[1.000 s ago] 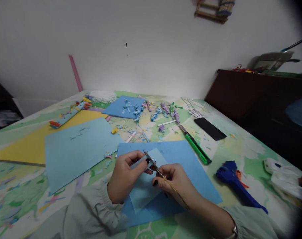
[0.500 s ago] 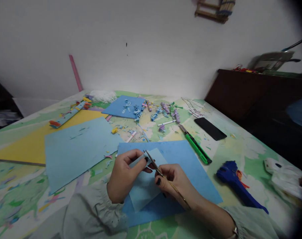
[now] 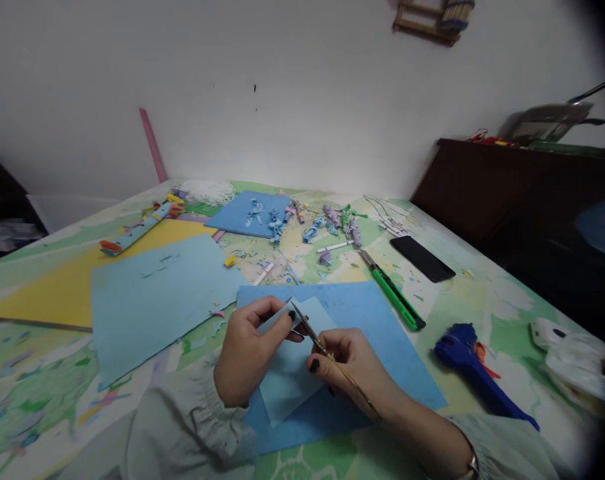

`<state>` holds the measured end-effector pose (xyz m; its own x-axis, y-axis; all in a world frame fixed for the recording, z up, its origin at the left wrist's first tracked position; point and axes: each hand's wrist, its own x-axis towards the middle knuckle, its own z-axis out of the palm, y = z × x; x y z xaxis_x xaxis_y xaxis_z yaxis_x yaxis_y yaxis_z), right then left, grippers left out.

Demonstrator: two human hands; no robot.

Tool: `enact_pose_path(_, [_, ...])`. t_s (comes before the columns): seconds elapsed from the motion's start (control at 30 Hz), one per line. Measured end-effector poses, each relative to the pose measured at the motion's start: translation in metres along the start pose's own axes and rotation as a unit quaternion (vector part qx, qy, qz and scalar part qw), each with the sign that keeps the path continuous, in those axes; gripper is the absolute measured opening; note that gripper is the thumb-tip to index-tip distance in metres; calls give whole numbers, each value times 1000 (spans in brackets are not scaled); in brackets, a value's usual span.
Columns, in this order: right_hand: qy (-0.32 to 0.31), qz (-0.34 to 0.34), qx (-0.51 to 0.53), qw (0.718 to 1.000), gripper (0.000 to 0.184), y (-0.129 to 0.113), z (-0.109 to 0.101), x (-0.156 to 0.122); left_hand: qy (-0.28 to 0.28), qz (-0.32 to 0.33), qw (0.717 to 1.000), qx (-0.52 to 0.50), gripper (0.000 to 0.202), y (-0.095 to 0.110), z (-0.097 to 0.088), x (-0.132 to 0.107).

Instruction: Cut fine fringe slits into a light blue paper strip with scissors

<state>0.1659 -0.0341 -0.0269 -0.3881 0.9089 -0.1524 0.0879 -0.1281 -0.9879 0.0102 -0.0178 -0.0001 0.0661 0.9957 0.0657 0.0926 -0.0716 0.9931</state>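
My left hand pinches the upper edge of a small light blue paper piece between thumb and fingers. My right hand is closed round thin metal scissors, whose blades point up and left into that paper just beside my left fingertips. Both hands hover over a larger, darker blue sheet lying flat on the table near the front edge.
A light blue sheet and a yellow sheet lie to the left. A green utility knife, a black phone and a blue glue gun sit to the right. Paper scraps and pens litter the far side. A dark cabinet stands right.
The scissors have edged slightly along the light blue piece, and my left fingers have shifted their pinch a little. Everything else on the table has stayed put.
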Motion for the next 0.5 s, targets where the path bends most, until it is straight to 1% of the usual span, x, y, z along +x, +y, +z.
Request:
enact_pose_path(0.23, [12, 9, 11, 1000, 48, -1, 0, 1, -8, -3, 1000, -2, 13, -1, -1, 0])
enact_pose_path(0.5, [25, 14, -7, 1000, 48, 4, -1, 1, -9, -9, 1000, -13, 14, 0, 0, 1])
